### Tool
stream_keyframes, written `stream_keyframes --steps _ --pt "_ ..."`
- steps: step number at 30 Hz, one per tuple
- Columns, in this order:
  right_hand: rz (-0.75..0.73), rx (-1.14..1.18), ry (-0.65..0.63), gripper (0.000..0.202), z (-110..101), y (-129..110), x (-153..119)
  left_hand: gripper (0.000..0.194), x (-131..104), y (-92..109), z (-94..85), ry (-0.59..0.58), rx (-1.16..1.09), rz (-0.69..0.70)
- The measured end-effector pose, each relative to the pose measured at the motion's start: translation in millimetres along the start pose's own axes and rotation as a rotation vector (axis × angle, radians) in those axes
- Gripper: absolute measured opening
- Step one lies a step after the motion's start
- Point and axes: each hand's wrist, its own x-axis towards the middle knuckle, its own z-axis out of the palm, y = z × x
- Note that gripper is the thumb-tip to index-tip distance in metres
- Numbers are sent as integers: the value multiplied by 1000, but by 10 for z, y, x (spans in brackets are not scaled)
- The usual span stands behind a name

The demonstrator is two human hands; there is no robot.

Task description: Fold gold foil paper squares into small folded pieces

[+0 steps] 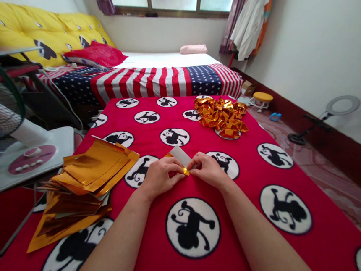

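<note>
Near the middle of the red patterned cloth, a sheet of foil paper shows its pale grey side, with a small gold fold at its near end. My left hand pinches the fold from the left, thumb and fingers pressed together. From the right, my right hand pinches the same paper, its fingertips close to those of the left. A stack of gold foil sheets lies fanned out at the left. Toward the far right of the cloth is a pile of folded gold pieces.
A white fan base stands left of the sheets. Beyond the cloth is a bed with a striped, starred cover. On the floor at the right are a yellow stool and a ring-shaped stand.
</note>
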Motion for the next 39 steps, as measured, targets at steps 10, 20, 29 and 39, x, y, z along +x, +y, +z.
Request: stream_keyframes --steps 10,20,29,39 --pt "14 -6 26 10 14 15 6 10 13 18 40 16 59 -86" --pt "5 -21 29 11 5 17 5 12 31 77 70 64 98 -164" --pt "0 -32 18 11 -13 10 13 12 39 74 70 56 90 -171" --pt "-2 -17 16 11 -8 16 17 12 49 60 98 74 120 -181"
